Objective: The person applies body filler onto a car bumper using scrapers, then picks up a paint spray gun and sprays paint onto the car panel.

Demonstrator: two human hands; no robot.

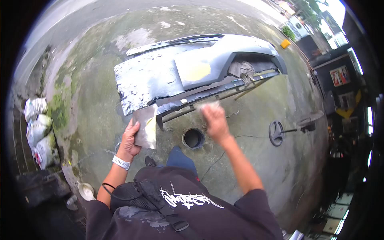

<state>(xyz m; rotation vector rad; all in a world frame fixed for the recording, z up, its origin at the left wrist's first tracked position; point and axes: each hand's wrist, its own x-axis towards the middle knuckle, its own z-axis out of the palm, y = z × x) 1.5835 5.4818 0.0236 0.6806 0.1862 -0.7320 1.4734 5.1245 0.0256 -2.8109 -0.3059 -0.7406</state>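
My left hand (130,140) grips a flat grey mixing plate (141,122) by its left edge, with pale yellow putty (150,128) smeared along its right side. To the right, my right hand (217,124) is closed, apart from the plate, around a small pale piece (207,105) blurred by motion; its kind does not show. Beyond both hands lies a grey car bumper (240,46) with a yellow putty patch (200,72) on its surface. It rests on a stand (192,105) padded with crumpled silvery sheeting (144,76).
A crumpled rag (244,70) sits in the bumper's opening. On the concrete floor are a round can-like container (193,138), a steering wheel (276,133) and a thin cable (214,163). Stuffed white sacks (42,134) line the left, and dark shelving (340,76) the right.
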